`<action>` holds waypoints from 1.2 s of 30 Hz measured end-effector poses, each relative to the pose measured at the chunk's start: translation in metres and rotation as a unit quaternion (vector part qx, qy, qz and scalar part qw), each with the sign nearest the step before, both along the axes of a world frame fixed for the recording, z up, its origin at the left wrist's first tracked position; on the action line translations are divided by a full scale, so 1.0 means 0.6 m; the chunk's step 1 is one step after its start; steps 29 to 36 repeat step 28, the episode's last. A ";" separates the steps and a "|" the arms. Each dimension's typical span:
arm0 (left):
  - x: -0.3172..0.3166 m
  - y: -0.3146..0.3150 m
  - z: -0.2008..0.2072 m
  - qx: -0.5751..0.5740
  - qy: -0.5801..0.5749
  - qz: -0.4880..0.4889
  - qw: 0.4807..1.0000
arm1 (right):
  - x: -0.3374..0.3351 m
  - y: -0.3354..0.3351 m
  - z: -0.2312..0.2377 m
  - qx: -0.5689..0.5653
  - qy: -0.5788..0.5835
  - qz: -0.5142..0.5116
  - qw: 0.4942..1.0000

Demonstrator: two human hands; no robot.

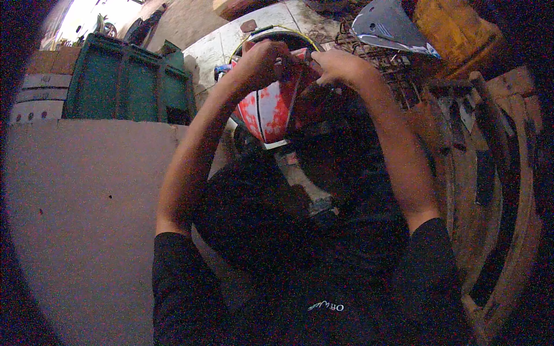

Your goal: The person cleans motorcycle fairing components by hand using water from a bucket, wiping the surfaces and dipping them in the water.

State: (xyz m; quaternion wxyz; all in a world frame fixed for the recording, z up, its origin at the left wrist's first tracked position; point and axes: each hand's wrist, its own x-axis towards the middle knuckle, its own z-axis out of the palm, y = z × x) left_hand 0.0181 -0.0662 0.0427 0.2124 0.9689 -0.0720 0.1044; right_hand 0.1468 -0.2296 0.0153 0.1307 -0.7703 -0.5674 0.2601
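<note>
A tapered body panel (270,109), mottled red and white with a dark stripe down its middle, stands in front of me with its narrow end toward my lap. It looks like a vehicle fairing. My left hand (265,60) is closed at the panel's far, wide end, its fingers curled and partly hidden. On the right, my right hand (341,68) grips the panel's far right edge, with the thumb toward the left hand. Whether either hand also holds something small cannot be made out. Behind the hands lies a dark round basin (294,41) with a yellow line around it.
A plain wall (98,207) rises close on my left, with a green metal cabinet (130,81) beyond it. At the far right are a grey panel (389,26) and a yellow-orange container (456,37). Wooden shelving (499,173) with odds and ends runs along my right.
</note>
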 end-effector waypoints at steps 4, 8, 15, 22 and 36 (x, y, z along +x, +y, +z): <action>0.018 -0.014 -0.006 0.057 0.056 -0.016 0.997 | 0.022 -0.004 -0.042 0.009 -0.019 -0.019 1.000; 0.012 -0.004 -0.004 0.105 0.091 -0.020 0.990 | 0.025 0.000 -0.049 0.021 -0.061 -0.007 0.998; 0.014 -0.010 0.003 0.086 0.124 -0.031 0.988 | 0.017 -0.002 -0.029 0.012 -0.060 0.011 0.998; 0.012 -0.022 0.008 0.073 0.051 0.015 0.996 | 0.027 0.006 -0.057 0.028 -0.051 0.015 0.998; 0.003 -0.015 0.022 0.125 0.118 0.065 0.983 | 0.004 0.005 -0.015 -0.008 -0.072 0.010 0.997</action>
